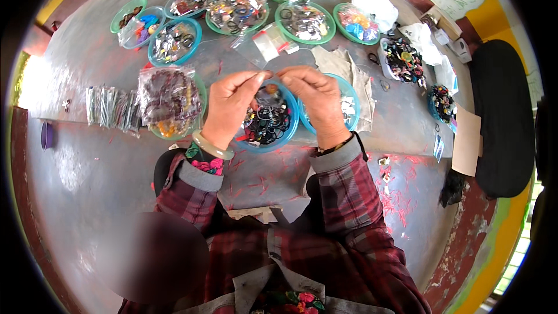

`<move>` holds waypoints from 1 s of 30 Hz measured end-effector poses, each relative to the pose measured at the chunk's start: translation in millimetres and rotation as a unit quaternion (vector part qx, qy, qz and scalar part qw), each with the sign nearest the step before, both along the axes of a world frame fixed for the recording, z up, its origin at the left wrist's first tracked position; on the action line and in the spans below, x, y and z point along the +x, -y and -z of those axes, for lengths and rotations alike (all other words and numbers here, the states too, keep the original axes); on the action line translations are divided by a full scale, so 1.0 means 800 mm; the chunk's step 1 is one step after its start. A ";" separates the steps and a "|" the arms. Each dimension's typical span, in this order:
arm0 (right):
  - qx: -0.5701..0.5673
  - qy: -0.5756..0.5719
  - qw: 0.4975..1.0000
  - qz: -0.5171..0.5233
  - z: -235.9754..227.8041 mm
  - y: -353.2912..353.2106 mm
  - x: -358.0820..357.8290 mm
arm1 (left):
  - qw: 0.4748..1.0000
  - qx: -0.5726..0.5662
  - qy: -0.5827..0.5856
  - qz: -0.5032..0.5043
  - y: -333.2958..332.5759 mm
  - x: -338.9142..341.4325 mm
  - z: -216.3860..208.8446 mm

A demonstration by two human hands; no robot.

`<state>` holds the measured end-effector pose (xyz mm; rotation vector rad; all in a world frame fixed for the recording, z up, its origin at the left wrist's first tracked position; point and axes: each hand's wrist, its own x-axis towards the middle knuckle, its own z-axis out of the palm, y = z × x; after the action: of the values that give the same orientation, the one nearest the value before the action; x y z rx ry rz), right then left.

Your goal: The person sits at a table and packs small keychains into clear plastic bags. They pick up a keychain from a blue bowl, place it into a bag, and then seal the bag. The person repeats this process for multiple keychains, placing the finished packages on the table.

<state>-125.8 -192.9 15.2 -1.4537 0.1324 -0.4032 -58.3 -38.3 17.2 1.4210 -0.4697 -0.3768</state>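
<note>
My left hand (228,104) and my right hand (318,97) are raised over a blue bowl (293,131), their fingertips nearly meeting. Each pinches thumb against fingers; what lies in the pinch is too small to make out. Inside the bowl is a tangle of black cords (267,121) with small coloured pieces among them. Partly behind my right hand stands a light-blue bowl (356,102) holding small white pieces. Left of my left hand, clear bags of dark red beads (168,94) and orange beads (171,128) lie on a green bowl.
Thin clear packets (110,106) lie at the left. Farther back stand several bowls of small parts, such as a green bowl (332,26). A white tub (383,64) of dark trinkets and a brown cardboard piece (467,139) are at the right. Red scraps (401,183) litter the lower ledge.
</note>
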 end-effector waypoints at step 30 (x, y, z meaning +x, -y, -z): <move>0.128 -0.091 0.987 -0.022 0.010 0.007 0.003 | 0.975 0.043 -0.161 0.149 0.004 0.004 0.023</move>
<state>-123.4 -198.3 6.8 -1.2347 0.2878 -0.2081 -54.7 -41.7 -1.2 1.3416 -0.4034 -0.8663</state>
